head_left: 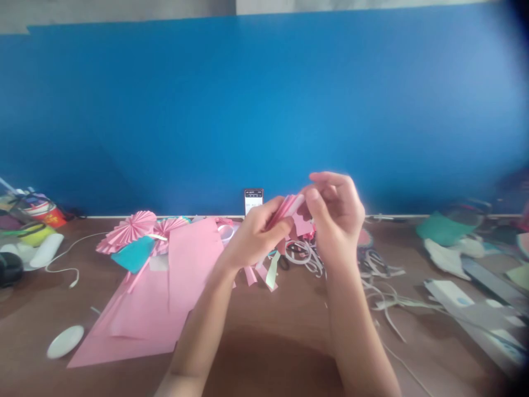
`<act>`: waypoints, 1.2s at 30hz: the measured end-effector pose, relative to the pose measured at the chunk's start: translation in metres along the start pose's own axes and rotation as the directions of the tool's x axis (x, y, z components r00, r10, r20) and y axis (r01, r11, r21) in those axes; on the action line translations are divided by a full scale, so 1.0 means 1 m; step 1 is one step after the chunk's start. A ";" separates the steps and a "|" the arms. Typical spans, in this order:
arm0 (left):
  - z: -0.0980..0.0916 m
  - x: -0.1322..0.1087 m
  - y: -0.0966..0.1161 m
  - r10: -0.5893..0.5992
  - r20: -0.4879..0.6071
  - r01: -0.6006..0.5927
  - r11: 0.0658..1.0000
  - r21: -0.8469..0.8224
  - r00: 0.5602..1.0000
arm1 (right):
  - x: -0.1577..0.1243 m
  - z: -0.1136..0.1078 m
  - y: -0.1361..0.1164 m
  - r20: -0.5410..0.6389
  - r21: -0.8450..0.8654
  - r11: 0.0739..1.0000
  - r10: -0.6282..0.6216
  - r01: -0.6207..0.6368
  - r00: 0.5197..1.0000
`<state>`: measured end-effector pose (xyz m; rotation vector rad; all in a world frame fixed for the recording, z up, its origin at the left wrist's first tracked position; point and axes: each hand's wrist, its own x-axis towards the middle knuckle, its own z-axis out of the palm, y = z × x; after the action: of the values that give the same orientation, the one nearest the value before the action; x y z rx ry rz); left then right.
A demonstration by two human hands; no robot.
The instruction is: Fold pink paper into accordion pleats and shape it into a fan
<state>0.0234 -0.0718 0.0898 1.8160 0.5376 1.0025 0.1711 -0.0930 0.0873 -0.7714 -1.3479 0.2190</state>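
My left hand [261, 227] is closed around a narrow stack of pleated pink paper [287, 208], its thumb pressed along the near side. The paper is held above the table and tilts up to the right. Beside its right end, my right hand [336, 207] is raised with the thumb and forefinger apart and the other fingers loosely bent. I cannot tell whether its fingertips touch the paper. Below both hands lie pink paper strips [268, 277] and a pale green strip [273, 269].
Large pink sheets [194, 253], pink paper fans [134, 230] and a teal piece [133, 255] lie at left, near a white disc [65, 342]. A phone [253, 199] stands against the blue panel [264, 110]. White cables [303, 255] and a power strip [475, 314] are at right.
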 end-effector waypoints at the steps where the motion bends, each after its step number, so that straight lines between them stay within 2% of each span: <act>1: 0.003 0.001 -0.001 0.013 -0.010 -0.013 1.000 0.002 1.000 | 0.000 0.000 -0.001 -0.021 -0.017 0.999 -0.028 0.028 0.999; 3: 0.011 0.002 -0.003 0.038 -0.046 -0.039 0.999 -0.010 0.998 | -0.001 0.001 -0.002 -0.063 -0.049 0.996 -0.075 0.072 0.995; 7: 0.023 0.003 -0.005 0.058 -0.202 -0.073 0.995 -0.068 0.978 | -0.003 0.003 -0.004 -0.120 -0.076 0.993 -0.100 0.091 0.988; 11: 0.029 0.003 -0.006 0.088 -0.297 -0.121 0.988 -0.094 0.951 | -0.004 0.004 -0.006 -0.077 -0.088 0.983 -0.167 0.160 0.983; 16: 0.036 0.000 -0.003 0.109 -0.357 -0.136 0.990 -0.049 0.928 | -0.004 0.003 -0.008 -0.069 -0.179 0.958 -0.238 0.223 0.969; 19: 0.038 -0.002 0.000 0.110 -0.364 -0.128 0.992 -0.025 0.925 | -0.004 0.002 -0.008 -0.066 -0.186 0.955 -0.248 0.233 0.966; 23: 0.038 -0.002 0.003 0.095 -0.345 -0.110 0.994 -0.023 0.934 | -0.007 0.004 -0.008 -0.106 -0.108 0.970 -0.229 0.217 0.968; 27: 0.036 0.001 0.002 0.157 -0.403 -0.152 0.987 0.046 0.902 | -0.011 0.008 -0.006 -0.164 -0.056 0.980 -0.200 0.193 0.966; 32: 0.034 0.002 -0.001 0.223 -0.384 -0.174 0.972 0.157 0.896 | -0.011 0.007 -0.004 -0.097 -0.114 0.968 -0.234 0.223 0.967; 36: 0.033 -0.001 -0.002 0.271 -0.357 -0.188 0.949 0.251 0.894 | -0.012 0.005 -0.005 -0.118 -0.195 0.958 -0.236 0.211 0.965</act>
<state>0.0499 -0.0889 0.0810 1.9062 0.7002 1.5395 0.1625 -0.1012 0.0811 -0.7626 -1.3209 -0.1374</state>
